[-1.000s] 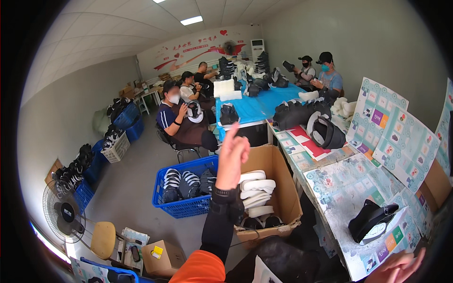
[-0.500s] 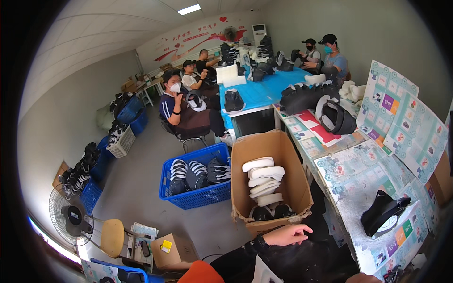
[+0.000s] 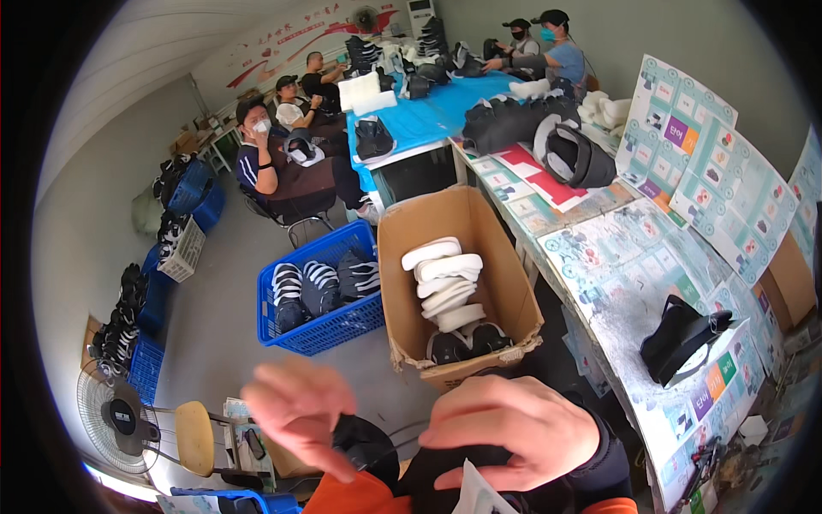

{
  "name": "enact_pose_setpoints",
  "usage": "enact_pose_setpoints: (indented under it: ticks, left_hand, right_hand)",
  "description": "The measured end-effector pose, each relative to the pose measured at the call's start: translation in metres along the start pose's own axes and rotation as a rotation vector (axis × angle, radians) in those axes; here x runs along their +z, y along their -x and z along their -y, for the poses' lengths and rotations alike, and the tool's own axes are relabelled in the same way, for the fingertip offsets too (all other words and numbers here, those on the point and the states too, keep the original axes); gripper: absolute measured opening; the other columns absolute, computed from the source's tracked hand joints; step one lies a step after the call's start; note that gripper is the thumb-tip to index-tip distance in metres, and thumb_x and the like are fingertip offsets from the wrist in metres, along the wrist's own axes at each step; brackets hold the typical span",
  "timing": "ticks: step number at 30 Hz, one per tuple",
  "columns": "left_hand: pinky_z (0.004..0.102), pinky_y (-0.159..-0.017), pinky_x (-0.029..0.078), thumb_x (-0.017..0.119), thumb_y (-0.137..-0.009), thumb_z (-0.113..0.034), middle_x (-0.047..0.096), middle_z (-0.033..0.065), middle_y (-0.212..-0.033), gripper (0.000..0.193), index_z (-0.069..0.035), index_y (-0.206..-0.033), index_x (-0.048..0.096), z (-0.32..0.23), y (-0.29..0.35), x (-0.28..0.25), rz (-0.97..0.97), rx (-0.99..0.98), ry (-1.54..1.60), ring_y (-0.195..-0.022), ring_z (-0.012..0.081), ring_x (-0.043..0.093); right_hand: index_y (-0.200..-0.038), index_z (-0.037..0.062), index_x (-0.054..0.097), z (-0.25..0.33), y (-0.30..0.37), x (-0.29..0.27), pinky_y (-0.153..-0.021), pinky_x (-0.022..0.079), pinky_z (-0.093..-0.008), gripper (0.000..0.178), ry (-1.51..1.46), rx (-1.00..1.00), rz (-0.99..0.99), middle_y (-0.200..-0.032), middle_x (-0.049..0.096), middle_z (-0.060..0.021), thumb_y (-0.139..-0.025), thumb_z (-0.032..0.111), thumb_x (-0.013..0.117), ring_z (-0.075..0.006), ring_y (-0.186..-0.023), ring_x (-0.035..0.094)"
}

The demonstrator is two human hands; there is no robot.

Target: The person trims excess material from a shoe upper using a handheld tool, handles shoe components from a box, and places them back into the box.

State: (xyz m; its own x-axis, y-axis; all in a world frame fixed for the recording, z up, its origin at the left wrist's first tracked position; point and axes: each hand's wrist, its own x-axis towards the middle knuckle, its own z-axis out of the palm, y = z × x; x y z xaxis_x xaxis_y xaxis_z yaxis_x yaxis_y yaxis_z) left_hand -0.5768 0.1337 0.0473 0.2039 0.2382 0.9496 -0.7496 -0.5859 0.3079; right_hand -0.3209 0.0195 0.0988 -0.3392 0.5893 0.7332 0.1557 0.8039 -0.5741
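My left hand [image 3: 301,409] is raised in front of me at lower left, slightly blurred, its fingers and thumb apart. Across from it, my right hand [image 3: 522,428] hovers with bent fingers and the thumb held away from them; nothing shows in either hand. Below and between them, a white pointed sheet [image 3: 481,494] stands up over my dark lap. Just beyond the right hand is an open cardboard box [image 3: 505,283] with several white padded pieces [image 3: 447,284] and dark shoes [image 3: 469,343]. Right of that hand, a black shoe-like piece [image 3: 681,338] lies on the worktable.
A blue basket [image 3: 342,332] of dark, white-striped shoes stands left of the box. The paper-covered worktable [image 3: 591,257] runs along the right. People sit around a blue-covered table [image 3: 445,111] farther off. A fan [image 3: 124,415] and a chair [image 3: 195,437] stand at lower left.
My left hand has swung left from in front of the box. My right hand has come up from the lower edge into view. The view has shifted, and the seated co-workers have moved their arms.
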Motion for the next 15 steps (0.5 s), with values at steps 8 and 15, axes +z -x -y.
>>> enact_pose_setpoints:
  ticks: [8, 15]
  left_hand:
    - [0.0236, -0.048, 0.043, 0.057, -0.102, -0.002, 0.065, 0.0088, -0.083, 0.076, 0.0, -0.165, 0.016, 0.052, -0.078, 0.004, -0.233, -0.607, -0.317, -0.057, 0.012, 0.057]
    - [0.0297, -0.092, 0.054, 0.084, -0.084, -0.003, 0.071, 0.0122, -0.119, 0.042, 0.006, -0.12, 0.065, 0.018, -0.101, 0.008, 0.445, -0.674, -0.368, -0.11, 0.0187, 0.068]
  right_hand:
    - [-0.14, -0.0025, 0.057, 0.004, 0.005, -0.005, -0.062, 0.052, -0.0304, 0.067, 0.177, 0.298, -0.032, -0.096, 0.065, -0.0088, -0.08, 0.001, 0.085, -0.0184, -0.067, 0.061]
    - [-0.121, 0.003, 0.066, 0.018, 0.009, -0.054, -0.07, 0.055, -0.0311, 0.055, 0.365, 0.013, -0.011, -0.107, 0.068, -0.0124, -0.078, 0.021, 0.094, -0.0248, -0.084, 0.068]
